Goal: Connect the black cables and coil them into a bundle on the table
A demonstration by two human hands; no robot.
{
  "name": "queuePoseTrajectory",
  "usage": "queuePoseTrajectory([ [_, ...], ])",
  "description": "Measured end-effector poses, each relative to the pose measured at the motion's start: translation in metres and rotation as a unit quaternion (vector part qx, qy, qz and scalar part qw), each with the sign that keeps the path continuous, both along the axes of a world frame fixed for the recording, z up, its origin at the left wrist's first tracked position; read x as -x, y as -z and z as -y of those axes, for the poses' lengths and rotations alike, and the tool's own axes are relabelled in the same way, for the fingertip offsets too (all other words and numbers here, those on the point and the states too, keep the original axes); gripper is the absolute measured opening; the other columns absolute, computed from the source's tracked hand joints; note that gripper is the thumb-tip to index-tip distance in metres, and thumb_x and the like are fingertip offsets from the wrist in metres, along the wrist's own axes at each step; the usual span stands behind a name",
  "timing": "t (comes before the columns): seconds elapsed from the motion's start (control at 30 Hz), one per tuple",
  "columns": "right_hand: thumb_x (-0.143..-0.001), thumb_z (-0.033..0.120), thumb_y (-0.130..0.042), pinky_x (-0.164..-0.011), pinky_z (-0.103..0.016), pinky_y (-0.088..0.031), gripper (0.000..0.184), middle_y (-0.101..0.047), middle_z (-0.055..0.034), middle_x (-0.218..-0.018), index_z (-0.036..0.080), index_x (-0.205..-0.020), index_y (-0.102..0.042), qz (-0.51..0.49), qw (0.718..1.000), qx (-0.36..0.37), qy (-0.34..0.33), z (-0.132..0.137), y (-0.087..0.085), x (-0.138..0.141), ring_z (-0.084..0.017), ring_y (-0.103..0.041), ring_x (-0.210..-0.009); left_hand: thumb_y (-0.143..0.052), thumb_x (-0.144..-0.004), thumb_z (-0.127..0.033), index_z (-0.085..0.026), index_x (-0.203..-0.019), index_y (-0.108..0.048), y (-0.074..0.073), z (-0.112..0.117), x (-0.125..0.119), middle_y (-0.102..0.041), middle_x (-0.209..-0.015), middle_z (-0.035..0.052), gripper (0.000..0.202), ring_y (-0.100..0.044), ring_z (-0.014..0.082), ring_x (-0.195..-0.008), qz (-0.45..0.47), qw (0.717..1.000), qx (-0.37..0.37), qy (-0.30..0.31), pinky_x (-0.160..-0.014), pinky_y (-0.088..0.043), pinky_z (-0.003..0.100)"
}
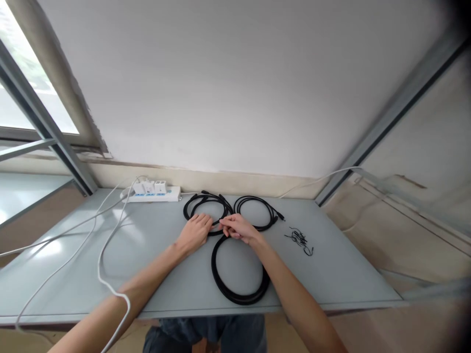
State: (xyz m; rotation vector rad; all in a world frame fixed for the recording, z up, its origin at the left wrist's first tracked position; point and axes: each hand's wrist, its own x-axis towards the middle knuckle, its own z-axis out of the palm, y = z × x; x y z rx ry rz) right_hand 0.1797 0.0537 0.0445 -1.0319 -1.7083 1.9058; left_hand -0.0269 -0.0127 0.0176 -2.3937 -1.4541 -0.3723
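Observation:
Three coiled black cables lie on a grey table (331, 279). The nearest coil (239, 294) is the thickest, with two thinner coils behind it, one on the left (195, 202) and one on the right (257, 203). My left hand (195, 232) rests with curled fingers on the lower edge of the left coil. My right hand (239, 228) pinches at the top of the nearest coil, where the three coils meet. What the fingers of either hand hold is hidden.
A small heap of black twist ties (300, 239) lies right of the coils. A white power strip (154, 195) with plugged-in chargers sits at the back left, its white cords (106, 235) trailing over the table's left side and across my left forearm. A wall stands behind.

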Motion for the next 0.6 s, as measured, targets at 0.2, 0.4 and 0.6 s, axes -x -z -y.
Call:
queuePoseTrajectory([
  [0.2, -0.080, 0.049, -0.082, -0.037, -0.018, -0.011, 0.041, -0.059, 0.0031, -0.057, 0.010, -0.084, -0.072, -0.072, 0.997, 0.040, -0.014, -0.0005, 0.0053, 0.0004, 0.000, -0.030, -0.037, -0.041, -0.104, -0.013, -0.018, -0.100, -0.061, -0.0037, 0.0070, -0.0006, -0.071, -0.094, 0.0076, 0.021, -0.068, 0.0221, -0.084, 0.040, 0.994, 0.083, -0.060, -0.079, -0.045, 0.035],
  [0.4, -0.082, 0.045, -0.081, -0.039, -0.018, -0.012, 0.037, -0.060, 0.0015, -0.058, 0.009, -0.083, -0.073, -0.068, 0.997, 0.024, -0.019, 0.0020, 0.0029, -0.0003, 0.000, -0.031, -0.039, -0.039, -0.104, -0.016, -0.020, -0.107, -0.061, -0.0066, 0.0077, 0.0014, -0.074, -0.096, 0.0081, 0.023, -0.071, 0.0223, -0.084, 0.060, 0.991, 0.111, -0.051, -0.078, -0.048, 0.033],
  [0.6, -0.088, 0.050, -0.075, -0.037, -0.018, -0.009, 0.040, -0.066, -0.0032, -0.065, 0.010, -0.086, -0.072, -0.082, 0.994, 0.073, 0.014, 0.0038, 0.0006, 0.0013, -0.004, -0.042, -0.043, -0.038, -0.106, -0.020, -0.020, -0.101, -0.061, -0.0050, 0.0056, 0.0055, -0.073, -0.092, 0.0080, 0.024, -0.071, 0.0227, -0.084, 0.069, 0.993, 0.092, -0.034, -0.078, -0.048, 0.033],
])
